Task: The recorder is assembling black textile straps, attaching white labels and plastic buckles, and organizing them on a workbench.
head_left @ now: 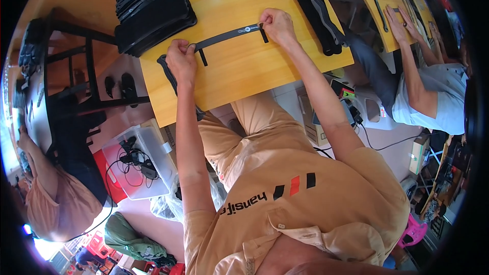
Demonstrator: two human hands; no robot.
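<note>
Hands first: we see the person's left hand [181, 61] and right hand [277, 25] stretched out over a yellow wooden table [239, 76], each pinching one end of a long black strap [229, 36] that lies flat on the tabletop and runs slightly uphill from left to right. Our left fingers are curled tight on the strap's left end, beside a short black tab that hangs down from it toward us; our right fingers are closed on the right end, where a second short tab crosses the strap. A small pale mark sits on the strap near the right hand; we leave its print unread. Under the left wrist another dark strap [170, 79] trails toward the table's near edge. At the far left corner of the table a tall stack of black straps [153, 7] rests, well apart from the hands, and to the right of the right hand a smaller pile of black pieces [318, 15] lies on the wood. Beyond that, at a second yellow table [379, 15], a co-worker's hands [402, 23] rest on another dark strip. Below the table, by our left knee, we see a clear plastic bin [140, 160] with cables inside, standing on the floor, and another person in a peach shirt [56, 203] sits at the far left edge.
</note>
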